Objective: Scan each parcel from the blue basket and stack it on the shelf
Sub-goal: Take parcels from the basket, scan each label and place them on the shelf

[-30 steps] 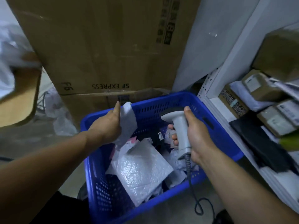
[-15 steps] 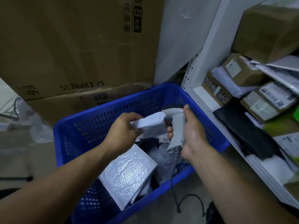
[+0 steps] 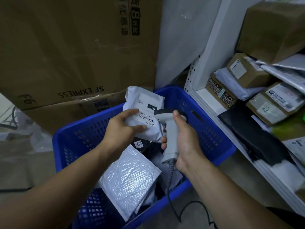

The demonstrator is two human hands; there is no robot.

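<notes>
- A dim storeroom corner: two large cardboard boxes (image 3: 74,47) stand stacked against the back, and a white metal shelf (image 3: 203,96) runs along the right side
- On the floor between them sits one blue basket (image 3: 212,134) with perforated walls, just beside the shelf, likely so that each parcel has only a short way to travel
- The left hand (image 3: 122,129) is closed round the lower edge of one white plastic parcel (image 3: 145,100), held up over the basket with the label and barcode turned towards the wearer and the scanner
- The right hand (image 3: 186,142) is wrapped round the handle of one grey scanner (image 3: 171,136), thumb on top, with the head almost touching the parcel's barcode; this looks like the scanning step for this parcel
- One dark cable (image 3: 170,187) hangs from the scanner's handle past the basket rim to the floor
- The two hands are close together but each grips its own thing
- Inside the basket lies one bubble mailer (image 3: 130,176) on top, with darker bags beneath it; how many is hard to count, so plenty of the task seems left
- The shelf already carries four brown boxes (image 3: 244,70), one flat black parcel (image 3: 247,136) and several pale bags piled loosely
- The held parcel has not yet reached the shelf
</notes>
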